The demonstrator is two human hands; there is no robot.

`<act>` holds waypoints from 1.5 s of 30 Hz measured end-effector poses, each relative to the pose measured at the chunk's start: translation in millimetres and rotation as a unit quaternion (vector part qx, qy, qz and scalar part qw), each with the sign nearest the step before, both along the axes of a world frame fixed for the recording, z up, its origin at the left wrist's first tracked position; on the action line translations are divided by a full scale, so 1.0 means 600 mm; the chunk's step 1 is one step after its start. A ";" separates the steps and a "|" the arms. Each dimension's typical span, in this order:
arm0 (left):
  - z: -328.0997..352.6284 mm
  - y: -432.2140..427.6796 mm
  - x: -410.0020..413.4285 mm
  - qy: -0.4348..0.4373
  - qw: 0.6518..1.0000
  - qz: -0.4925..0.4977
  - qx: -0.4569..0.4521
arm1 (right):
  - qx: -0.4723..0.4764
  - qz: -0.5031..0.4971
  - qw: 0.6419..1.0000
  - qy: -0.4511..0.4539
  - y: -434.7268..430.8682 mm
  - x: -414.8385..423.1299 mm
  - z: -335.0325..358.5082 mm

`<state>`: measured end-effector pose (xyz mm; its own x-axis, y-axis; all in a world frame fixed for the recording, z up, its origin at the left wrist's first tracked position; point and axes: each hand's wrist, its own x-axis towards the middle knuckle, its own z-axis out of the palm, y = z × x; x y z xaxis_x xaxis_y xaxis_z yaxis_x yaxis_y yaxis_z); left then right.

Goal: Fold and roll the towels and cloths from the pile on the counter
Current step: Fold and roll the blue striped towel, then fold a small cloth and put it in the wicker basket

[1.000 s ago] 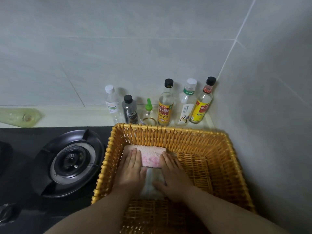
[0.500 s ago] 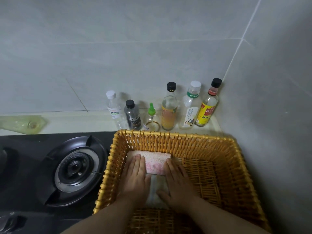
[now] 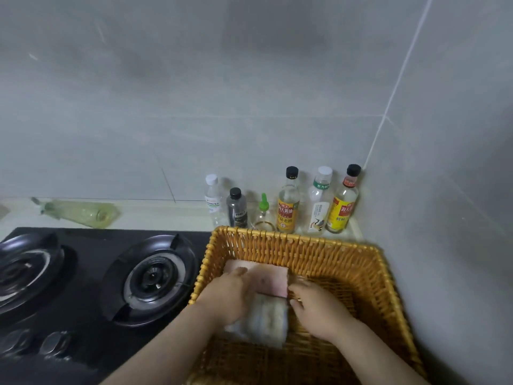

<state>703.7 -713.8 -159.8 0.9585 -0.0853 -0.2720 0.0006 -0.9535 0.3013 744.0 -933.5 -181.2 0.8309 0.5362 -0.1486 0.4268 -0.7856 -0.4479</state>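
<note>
A folded pink cloth [image 3: 270,279] lies at the far left inside a yellow wicker basket [image 3: 319,250]. Just nearer me lies a pale whitish folded cloth [image 3: 268,320], touching the pink one. My left hand [image 3: 226,297] rests on the left side of both cloths, fingers curled over them. To the right of the cloths, my right hand [image 3: 316,307] hovers with its fingers slightly apart and its fingertips at their right edge. The picture is blurred, so the exact grip is unclear.
A black gas hob with two burners [image 3: 151,279] lies left of the basket. Several bottles [image 3: 288,204] stand along the tiled wall behind the basket. A green plastic bag [image 3: 80,212] lies on the ledge at back left. A wall corner is close on the right.
My view has swung left, showing a second burner. Both hands have moved from lying flat on the cloths: the left has curled over them, the right has shifted to their right edge.
</note>
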 end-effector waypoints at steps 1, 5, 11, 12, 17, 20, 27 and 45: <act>0.019 0.006 -0.019 -0.007 0.999 -0.001 -0.042 | 0.015 0.001 1.000 -0.007 -0.003 -0.006 0.013; 0.087 0.043 -0.112 -0.067 0.983 0.053 -0.165 | 0.078 -0.007 0.997 -0.011 0.002 -0.028 0.051; 0.120 0.132 -0.264 -0.111 0.924 0.264 -0.255 | 0.166 0.012 0.986 0.034 0.051 -0.060 0.090; 0.121 0.146 -0.291 -0.112 0.921 0.287 -0.239 | 0.168 0.015 0.985 0.045 0.061 -0.063 0.094; 0.116 0.204 -0.424 -0.117 0.902 0.381 -0.167 | 0.145 0.049 0.986 0.064 0.117 -0.089 0.112; 0.118 0.226 -0.512 -0.122 0.882 0.428 -0.156 | 0.131 0.084 0.986 0.065 0.154 -0.126 0.134; 0.122 0.245 -0.739 -0.122 0.848 0.506 -0.103 | 0.125 0.137 0.980 0.068 0.240 -0.270 0.168; 0.159 0.170 -1.220 -0.182 0.722 0.664 -0.074 | 0.098 0.390 0.915 0.026 0.429 -0.656 0.207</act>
<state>-28.6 -612.0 -64.2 0.2284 0.9715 -0.0637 0.7788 -0.1431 0.6108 350.3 -676.0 -56.9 0.1781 0.9839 -0.0143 0.7980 -0.1529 -0.5830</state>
